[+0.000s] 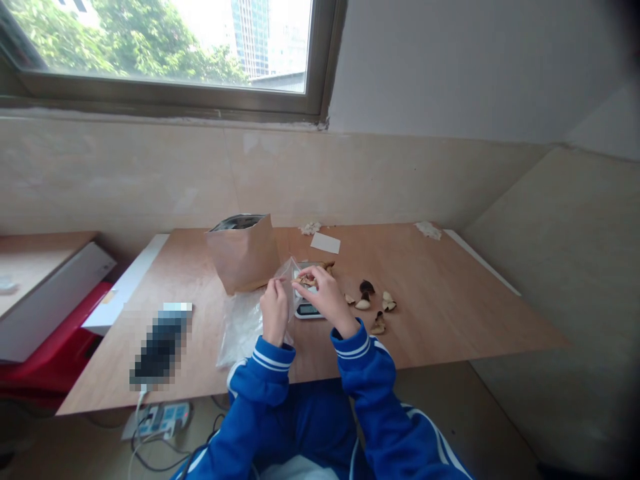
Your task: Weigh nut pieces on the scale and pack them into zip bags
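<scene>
My left hand (275, 311) pinches the edge of a clear plastic bag (288, 272) with its fingers pressed together. My right hand (324, 295) holds a light brown dried piece (303, 281) between thumb and fingers, at the right side of the bag. Beneath my right hand is a small white scale (306, 311), its display partly visible and more dried pieces at its back edge. Several dried pieces (363, 304), some dark and some pale, lie on the table right of the scale. Other clear bags (240, 327) lie flat beside my left hand.
An open brown paper bag (243, 257) stands behind the flat bags on the wooden table (450, 307). A white card (325, 243) and crumpled white bits (311, 228) lie at the back. A blurred dark device (161, 345) with a cable is at the left.
</scene>
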A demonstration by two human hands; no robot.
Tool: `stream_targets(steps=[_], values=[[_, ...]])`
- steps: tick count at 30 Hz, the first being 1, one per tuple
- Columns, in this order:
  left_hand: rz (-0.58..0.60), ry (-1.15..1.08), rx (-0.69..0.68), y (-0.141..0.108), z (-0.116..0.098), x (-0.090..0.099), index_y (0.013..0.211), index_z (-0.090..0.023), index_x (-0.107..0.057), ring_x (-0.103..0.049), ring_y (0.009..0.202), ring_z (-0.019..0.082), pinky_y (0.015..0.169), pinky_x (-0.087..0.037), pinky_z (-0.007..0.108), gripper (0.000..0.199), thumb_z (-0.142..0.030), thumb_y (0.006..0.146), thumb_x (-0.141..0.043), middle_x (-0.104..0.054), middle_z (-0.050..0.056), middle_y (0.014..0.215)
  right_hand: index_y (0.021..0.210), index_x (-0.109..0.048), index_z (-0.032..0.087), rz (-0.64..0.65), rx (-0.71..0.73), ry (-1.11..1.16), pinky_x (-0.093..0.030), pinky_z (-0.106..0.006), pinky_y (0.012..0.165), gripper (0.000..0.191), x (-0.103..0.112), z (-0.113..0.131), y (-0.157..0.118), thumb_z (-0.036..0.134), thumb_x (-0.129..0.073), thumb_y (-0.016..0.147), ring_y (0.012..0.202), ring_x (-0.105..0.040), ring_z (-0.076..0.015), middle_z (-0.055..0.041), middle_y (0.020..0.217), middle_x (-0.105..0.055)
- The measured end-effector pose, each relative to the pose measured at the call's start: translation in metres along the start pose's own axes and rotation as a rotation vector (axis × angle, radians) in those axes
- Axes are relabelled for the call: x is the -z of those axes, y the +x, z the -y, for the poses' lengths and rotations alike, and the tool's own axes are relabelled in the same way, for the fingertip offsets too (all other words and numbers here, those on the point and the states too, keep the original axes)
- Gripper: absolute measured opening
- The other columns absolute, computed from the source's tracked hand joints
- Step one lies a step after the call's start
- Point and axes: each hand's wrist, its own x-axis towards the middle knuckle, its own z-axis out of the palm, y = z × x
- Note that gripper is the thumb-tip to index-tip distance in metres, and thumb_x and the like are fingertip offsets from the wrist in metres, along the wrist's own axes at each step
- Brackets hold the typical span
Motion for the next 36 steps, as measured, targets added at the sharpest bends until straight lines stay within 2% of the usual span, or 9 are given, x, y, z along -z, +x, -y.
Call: stream_targets(steps=[4, 9, 12, 15, 20, 24, 28, 32, 36], values=[[0.006, -0.008, 0.031, 0.003, -0.001, 0.006, 0.099, -0.02, -0.066, -0.066, 0.096, 0.026, 0.085, -0.047, 0.036, 0.034, -0.031, 0.093, -0.034, -0.073, 0.011, 0.099, 0.105, -0.061, 0.021, -0.008, 0.053, 0.009, -0.046, -0.03, 0.08, 0.027, 0.001, -0.006, 0.013, 0.043, -0.051, 0.092, 0.086, -0.059, -0.0183, -0.0046, 0.094, -0.064], [-0.003, 0.037, 0.037, 0.004, -0.003, 0.01, 0.102, -0.019, -0.066, -0.066, 0.093, 0.025, 0.083, -0.046, 0.035, 0.035, -0.029, 0.093, -0.034, -0.073, 0.011, 0.096, 0.103, -0.063, 0.019, -0.17, 0.021, -0.046, -0.045, -0.035, 0.091, 0.025, -0.016, -0.054, 0.015, 0.026, -0.041, 0.093, 0.1, -0.057, -0.0209, -0.0085, 0.104, -0.063], [0.005, 0.036, 0.038, 0.004, -0.004, 0.013, 0.101, -0.021, -0.066, -0.066, 0.095, 0.024, 0.083, -0.046, 0.034, 0.033, -0.029, 0.093, -0.035, -0.072, 0.01, 0.1, 0.112, -0.061, 0.017, -0.015, 0.022, -0.244, -0.039, -0.041, 0.101, 0.029, -0.036, -0.087, 0.008, 0.019, -0.051, 0.085, 0.117, -0.049, -0.0252, -0.0121, 0.121, -0.058], [0.015, 0.019, 0.032, 0.003, -0.005, 0.014, 0.102, -0.022, -0.066, -0.066, 0.094, 0.023, 0.081, -0.046, 0.032, 0.033, -0.029, 0.094, -0.035, -0.072, 0.008, 0.101, 0.116, -0.061, 0.017, 0.084, 0.009, -0.401, -0.039, -0.043, 0.101, 0.033, -0.05, -0.102, 0.003, 0.019, -0.058, 0.083, 0.118, -0.047, -0.0278, -0.0135, 0.128, -0.054], [0.011, 0.05, -0.003, 0.001, -0.005, 0.016, 0.102, -0.024, -0.066, -0.067, 0.095, 0.023, 0.081, -0.046, 0.031, 0.031, -0.032, 0.094, -0.036, -0.073, 0.007, 0.1, 0.094, -0.066, 0.018, -0.029, -0.06, -0.373, -0.045, -0.04, 0.089, 0.018, -0.044, -0.092, 0.007, 0.03, -0.054, 0.088, 0.099, -0.056, -0.0258, -0.0114, 0.1, -0.064], [0.004, 0.072, -0.014, 0.0, -0.003, 0.013, 0.108, -0.024, -0.064, -0.068, 0.088, 0.023, 0.075, -0.047, 0.031, 0.034, -0.034, 0.095, -0.034, -0.073, 0.008, 0.098, 0.087, -0.064, 0.017, -0.23, -0.204, 0.05, -0.049, -0.032, 0.073, 0.036, -0.027, -0.063, 0.013, 0.048, -0.045, 0.092, 0.076, -0.06, -0.0197, -0.0064, 0.082, -0.067], [0.011, 0.058, -0.022, -0.002, -0.002, 0.008, 0.113, -0.024, -0.063, -0.067, 0.094, 0.025, 0.079, -0.047, 0.033, 0.035, -0.035, 0.096, -0.034, -0.072, 0.009, 0.103, 0.098, -0.064, 0.016, -0.21, -0.207, 0.39, -0.05, -0.029, 0.072, 0.042, -0.016, -0.024, 0.015, 0.054, -0.048, 0.089, 0.082, -0.064, -0.0196, -0.008, 0.091, -0.07], [0.011, -0.029, 0.008, -0.003, -0.001, 0.007, 0.119, -0.024, -0.06, -0.068, 0.077, 0.021, 0.066, -0.05, 0.03, 0.038, -0.038, 0.096, -0.034, -0.072, 0.009, 0.105, 0.125, -0.053, 0.016, -0.125, -0.193, 0.233, -0.05, -0.03, 0.072, 0.051, -0.008, -0.006, 0.013, 0.049, -0.056, 0.086, 0.074, -0.064, -0.019, -0.0052, 0.081, -0.07], [0.013, -0.1, 0.027, -0.003, -0.001, 0.01, 0.12, -0.024, -0.061, -0.066, 0.063, 0.016, 0.056, -0.049, 0.026, 0.038, -0.04, 0.096, -0.036, -0.073, 0.007, 0.097, 0.115, -0.059, 0.018, -0.254, -0.166, 0.024, -0.05, -0.033, 0.074, 0.038, 0.0, -0.033, 0.018, 0.046, -0.044, 0.092, 0.073, -0.062, -0.019, -0.0075, 0.087, -0.069]])
